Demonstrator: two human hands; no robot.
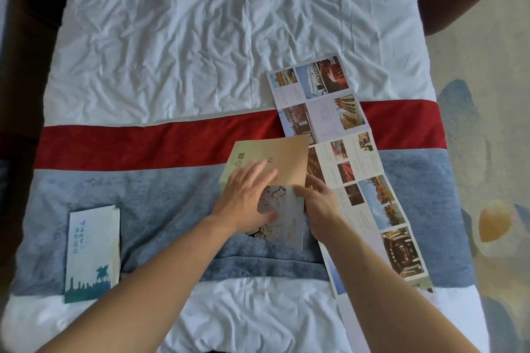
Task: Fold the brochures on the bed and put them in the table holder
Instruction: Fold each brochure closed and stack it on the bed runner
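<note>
1. The left hand [246,195] lies flat, fingers straight and spread, pressing on the half-folded brochure [272,163]; it grips nothing; its palm hides part of the lower panel, and whether the fingertips reach the crease cannot be told.
2. The right hand [318,206] rests at the brochure's right edge; its fingers curl over the paper edge and appear to pinch the near panel, though the thumb is hidden, so how firm the hold is stays unclear.
3. The half-folded brochure lies at the middle of the bed [200,37], across the red band [143,140] and the blue-grey runner [129,203]; its far panel is plain tan, tilted and lifted a little, with small marks too blurred to read; its near panel shows a blossom-branch photo, partly covered by both hands.
4. Just right of it, touching or slightly under it, a long unfolded brochure [352,169] runs from far to near; it is a strip of creased panels with small photographs and text too fine to read; its near end is cut off by the right forearm and the frame's lower edge.
5. Well to the left, on the runner, lies a folded brochure [91,252], white and teal, with a horse-rider silhouette and vertical characters; extra page edges show at its right side.
6. A patterned carpet [487,180] shows to the right; the dark shape at the far right corner is too blurred to name.
</note>
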